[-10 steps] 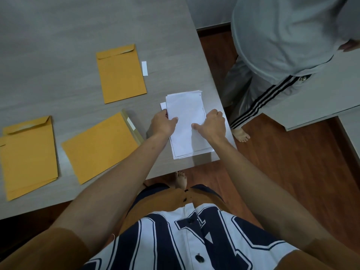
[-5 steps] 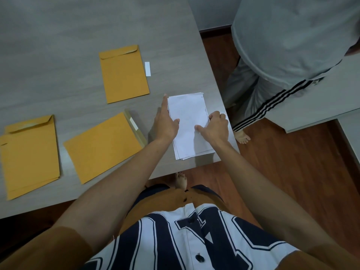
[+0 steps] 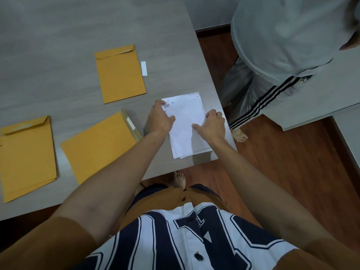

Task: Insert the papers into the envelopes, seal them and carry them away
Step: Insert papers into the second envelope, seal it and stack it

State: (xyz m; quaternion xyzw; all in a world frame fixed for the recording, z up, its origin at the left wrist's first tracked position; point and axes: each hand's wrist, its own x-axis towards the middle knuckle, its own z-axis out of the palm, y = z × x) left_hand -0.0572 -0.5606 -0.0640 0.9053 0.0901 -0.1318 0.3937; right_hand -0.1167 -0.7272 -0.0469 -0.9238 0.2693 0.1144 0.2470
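Holding the papers (image 3: 187, 125) from both sides: left hand (image 3: 160, 118) sits on the left edge with its fingers bent down around the far-left corner and the thumb lying on the top sheet; right hand (image 3: 213, 125) is on the right edge, fingers curled over that edge, thumb flat on top too. So both sets of fingers are clamped on the stack, not spread. The stack lies on the table (image 3: 58, 36) at its near right corner, sheets slightly fanned at the near end. Just left of it lies an envelope (image 3: 97, 147) at an angle, flap open toward the papers with a pale tape strip on it. Further back is a second envelope (image 3: 120, 75), flap folded, with a small white slip (image 3: 144, 68) beside its right edge. Way over at the left, two more envelopes (image 3: 27, 156) lie stacked, a bit offset. Another person (image 3: 272, 45) in grey stands barefoot past the table's right side.
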